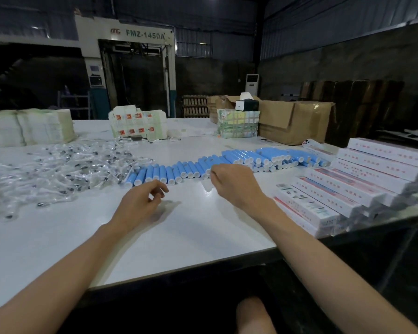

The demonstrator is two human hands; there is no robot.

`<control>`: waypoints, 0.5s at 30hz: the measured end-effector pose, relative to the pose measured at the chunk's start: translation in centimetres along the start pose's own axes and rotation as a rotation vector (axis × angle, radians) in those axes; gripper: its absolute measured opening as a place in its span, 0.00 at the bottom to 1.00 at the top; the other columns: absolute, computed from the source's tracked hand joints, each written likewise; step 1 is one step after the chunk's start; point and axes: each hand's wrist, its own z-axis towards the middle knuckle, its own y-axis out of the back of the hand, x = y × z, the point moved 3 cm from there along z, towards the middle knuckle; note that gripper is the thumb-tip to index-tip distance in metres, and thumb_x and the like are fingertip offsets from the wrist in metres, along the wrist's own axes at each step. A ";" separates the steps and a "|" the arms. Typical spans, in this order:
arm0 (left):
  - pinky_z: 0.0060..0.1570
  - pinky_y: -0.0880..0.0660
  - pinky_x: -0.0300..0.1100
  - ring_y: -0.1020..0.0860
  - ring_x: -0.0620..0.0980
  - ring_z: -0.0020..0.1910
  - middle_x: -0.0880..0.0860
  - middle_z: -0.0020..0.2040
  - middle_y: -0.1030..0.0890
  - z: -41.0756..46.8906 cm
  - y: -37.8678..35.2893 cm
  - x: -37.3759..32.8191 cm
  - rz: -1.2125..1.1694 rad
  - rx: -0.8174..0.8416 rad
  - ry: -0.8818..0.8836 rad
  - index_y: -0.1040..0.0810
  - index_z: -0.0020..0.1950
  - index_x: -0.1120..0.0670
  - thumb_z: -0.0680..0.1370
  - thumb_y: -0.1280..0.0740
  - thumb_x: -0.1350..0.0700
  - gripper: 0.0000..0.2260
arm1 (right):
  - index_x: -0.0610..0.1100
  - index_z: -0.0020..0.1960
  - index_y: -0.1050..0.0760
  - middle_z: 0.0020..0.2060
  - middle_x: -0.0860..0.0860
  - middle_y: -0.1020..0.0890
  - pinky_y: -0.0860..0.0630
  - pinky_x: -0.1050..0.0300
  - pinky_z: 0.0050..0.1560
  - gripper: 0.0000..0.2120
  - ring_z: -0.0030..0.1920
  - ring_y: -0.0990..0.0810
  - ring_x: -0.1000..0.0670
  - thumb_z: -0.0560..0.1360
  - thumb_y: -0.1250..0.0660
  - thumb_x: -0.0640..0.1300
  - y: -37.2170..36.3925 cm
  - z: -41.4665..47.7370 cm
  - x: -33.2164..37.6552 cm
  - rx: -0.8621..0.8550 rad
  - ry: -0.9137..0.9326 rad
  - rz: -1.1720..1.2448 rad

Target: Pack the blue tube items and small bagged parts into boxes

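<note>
My left hand [140, 203] hovers over the glossy white counter [179, 242], fingers loosely curled with nothing in them. My right hand [229, 180] is curled over at the near ends of the blue plastic tubes with white caps [169, 173]. They lie side by side in a long row across the counter, piling up toward the right. I cannot tell whether it grips one. The heap of small clear bagged parts [46, 169] lies left of the row. At the right edge sit stacked long white printed boxes [343, 189]
</note>
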 end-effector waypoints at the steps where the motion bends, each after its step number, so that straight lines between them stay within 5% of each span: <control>1: 0.52 0.19 0.47 0.17 0.42 0.50 0.42 0.47 0.15 0.0 0.1 -0.2 0.033 -0.029 0.009 0.18 0.54 0.44 0.82 0.33 0.63 0.13 | 0.43 0.46 0.26 0.37 0.47 0.19 0.22 0.46 0.42 0.13 0.38 0.21 0.42 0.85 0.43 0.46 -0.5 1.1 1.6 -0.010 0.022 0.058; 6: 0.45 0.23 0.48 0.18 0.51 0.45 0.43 0.44 0.14 0.2 2.0 -0.1 0.202 -0.120 0.133 0.21 0.49 0.46 0.79 0.33 0.61 0.09 | 0.43 0.50 0.27 0.39 0.45 0.18 0.23 0.44 0.41 0.12 0.41 0.21 0.38 0.85 0.43 0.49 -4.5 5.5 9.5 0.007 0.092 0.319; 15: 0.52 0.22 0.50 0.17 0.54 0.51 0.49 0.50 0.13 -3.6 7.5 3.3 0.258 -0.074 0.460 0.20 0.55 0.50 0.81 0.35 0.58 0.07 | 0.43 0.46 0.28 0.39 0.45 0.18 0.34 0.49 0.39 0.16 0.43 0.20 0.39 0.86 0.44 0.51 -12.1 7.6 16.7 0.125 -0.002 0.650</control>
